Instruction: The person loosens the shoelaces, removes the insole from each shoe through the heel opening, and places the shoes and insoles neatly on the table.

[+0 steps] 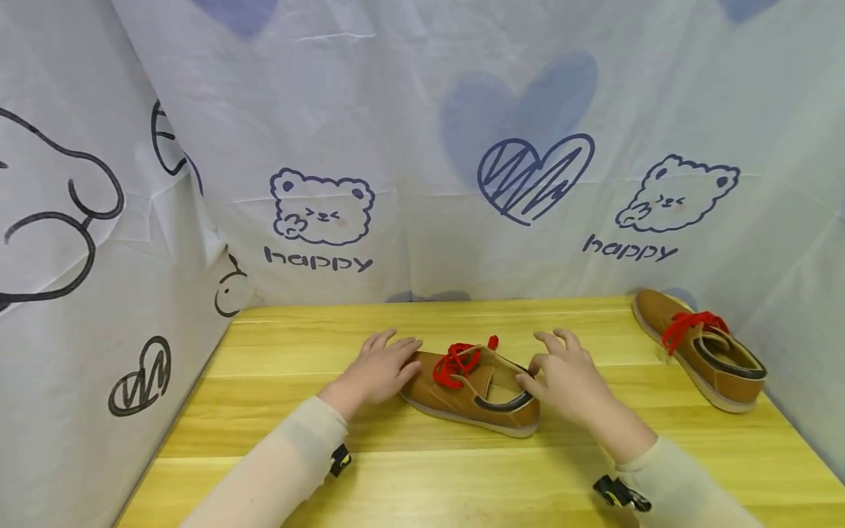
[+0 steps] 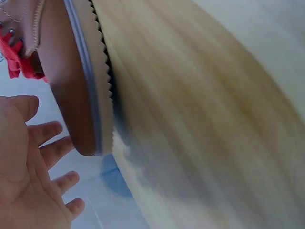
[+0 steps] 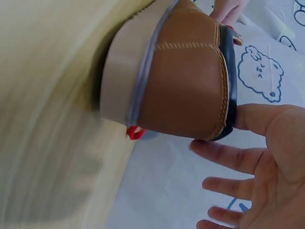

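A brown shoe (image 1: pixel 488 396) with red laces (image 1: pixel 455 363) lies on the wooden table (image 1: pixel 396 469), toe to the left. My left hand (image 1: pixel 388 364) rests by its toe with fingers straight. In the left wrist view the toe (image 2: pixel 71 86) sits just past the spread fingers of that hand (image 2: pixel 33 176), not gripped. My right hand (image 1: pixel 551 367) is at the heel, fingers spread. In the right wrist view its thumb (image 3: pixel 252 117) touches the dark heel collar (image 3: pixel 228 81), while the other fingers stay off the shoe.
A second matching brown shoe (image 1: pixel 700 348) with red laces lies at the table's far right corner. White cloth printed with bears and hearts (image 1: pixel 422 183) walls the table at the back and on both sides.
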### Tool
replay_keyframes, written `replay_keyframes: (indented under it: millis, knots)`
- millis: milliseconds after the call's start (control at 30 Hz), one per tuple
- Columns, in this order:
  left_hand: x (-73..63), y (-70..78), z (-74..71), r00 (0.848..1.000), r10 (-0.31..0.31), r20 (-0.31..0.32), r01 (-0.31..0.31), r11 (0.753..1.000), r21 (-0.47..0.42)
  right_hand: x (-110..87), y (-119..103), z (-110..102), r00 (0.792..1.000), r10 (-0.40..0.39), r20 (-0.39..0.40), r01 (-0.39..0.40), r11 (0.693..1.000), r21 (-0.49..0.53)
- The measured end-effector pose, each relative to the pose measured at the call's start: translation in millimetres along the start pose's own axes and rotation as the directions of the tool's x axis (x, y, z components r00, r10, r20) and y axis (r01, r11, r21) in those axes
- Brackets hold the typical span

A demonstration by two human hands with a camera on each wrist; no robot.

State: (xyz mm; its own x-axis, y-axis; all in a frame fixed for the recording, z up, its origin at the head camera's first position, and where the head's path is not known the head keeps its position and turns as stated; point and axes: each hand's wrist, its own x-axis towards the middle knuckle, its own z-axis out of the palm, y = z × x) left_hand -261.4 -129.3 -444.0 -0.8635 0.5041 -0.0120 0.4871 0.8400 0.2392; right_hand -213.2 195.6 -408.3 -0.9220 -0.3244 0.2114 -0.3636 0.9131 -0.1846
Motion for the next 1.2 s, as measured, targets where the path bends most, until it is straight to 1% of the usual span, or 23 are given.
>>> replay_keyframes:
  millis: [67,167,300,467,633,767,900,1067,1200]
  knots:
    - [-0.6,-2.7,2.1,1.0,0.001,0.019,-0.001,1.0,0.012,-1.5,-1.4,1.3,1.0,0.003,-0.012,-0.003,1.0,-0.001]
    - [-2.5,-4.9,5.1,1.0,0.003,0.031,-0.004,1.0,0.028,-1.7,-1.1,3.3,1.0,0.0,-0.024,0.0,1.0,0.009]
    - [-7.4,-4.9,6.4,1.0,0.004,0.023,-0.005,0.999,0.049,1.0,3.0,3.9,1.0,-0.02,-0.024,0.021,0.999,0.04]
    - [-16.1,-3.8,5.0,1.0,-0.008,0.023,0.006,0.997,0.074,8.0,10.5,7.0,0.999,-0.048,-0.01,0.048,0.993,0.109]
    - [-26.2,-2.8,5.4,0.999,-0.026,0.029,0.023,0.994,0.108,15.9,17.1,11.8,0.997,-0.082,-0.001,0.081,0.986,0.144]
    - [-34.6,-0.9,5.6,0.999,-0.037,0.023,0.035,0.994,0.108,21.8,19.5,13.4,0.995,-0.096,0.01,0.093,0.985,0.144]
    - [-40.7,1.6,5.5,0.999,-0.04,0.019,0.038,0.993,0.108,25.9,19.1,10.6,0.993,-0.117,0.012,0.115,0.985,0.13]
    - [-43.9,3.7,6.3,0.999,-0.038,0.01,0.037,0.993,0.112,27.5,17.7,6.7,0.991,-0.132,0.02,0.129,0.985,0.111]
    - [-45.0,5.0,5.9,0.999,-0.04,-0.006,0.04,0.994,0.106,28.3,11.2,3.5,0.989,-0.145,-0.005,0.145,0.986,0.088]
